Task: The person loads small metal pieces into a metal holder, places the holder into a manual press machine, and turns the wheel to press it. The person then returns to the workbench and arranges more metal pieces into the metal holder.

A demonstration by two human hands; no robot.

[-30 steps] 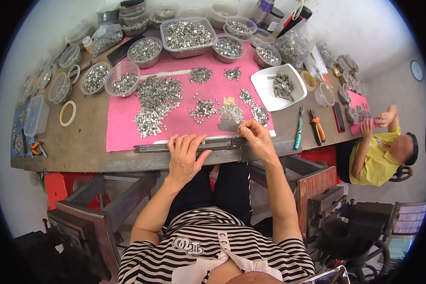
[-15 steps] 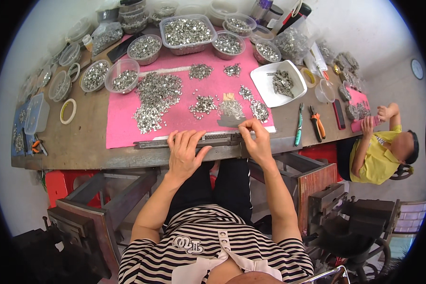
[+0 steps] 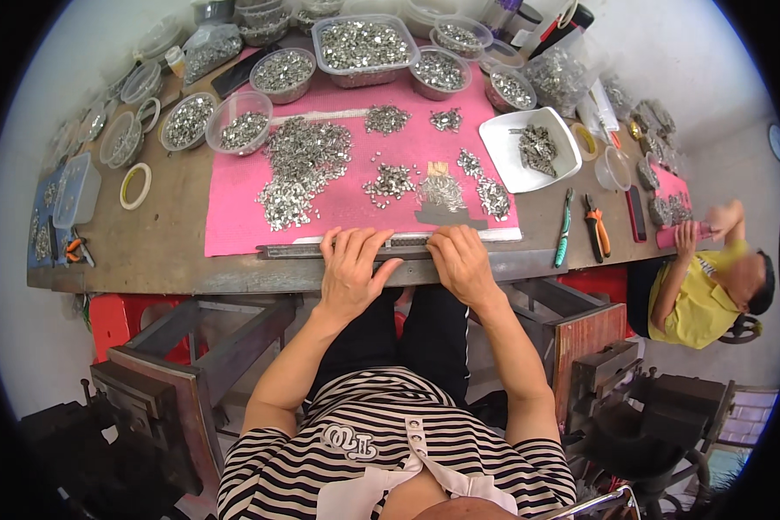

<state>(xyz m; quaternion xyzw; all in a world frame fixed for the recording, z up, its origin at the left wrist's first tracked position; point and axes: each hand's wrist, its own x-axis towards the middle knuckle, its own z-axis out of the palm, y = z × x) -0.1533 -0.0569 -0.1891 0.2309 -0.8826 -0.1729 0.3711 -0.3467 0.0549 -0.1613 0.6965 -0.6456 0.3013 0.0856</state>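
While my two hands are at one long, narrow, dark grey metal bar (image 3: 409, 250) along the near edge of the pink rectangular mat (image 3: 234, 208), my left hand (image 3: 353, 267) lies over it with four fingers lightly bent and the thumb spread well away, pinching nothing that I can see. My right hand (image 3: 461, 264) is at the bar's right part, its fingers curled down close together; I cannot tell whether they pinch a small piece.

On the mat I count one broad spread of small silvery metal bits (image 3: 303, 169) at its left, five smaller silvery heaps (image 3: 389, 183) toward its middle and right, and one bunch of thin bright pieces (image 3: 442, 192) near its right front. One clear rectangular plastic tub (image 3: 368, 77), full of bits, stands at the mat's far edge, between two round clear tubs.

Overlapping the mat's right edge is one white square dish (image 3: 505, 160) holding one dark grey heap. Beyond the mat's right side lie one slim teal-handled tool (image 3: 564, 228) and one pair of orange-and-black pliers (image 3: 597, 230).
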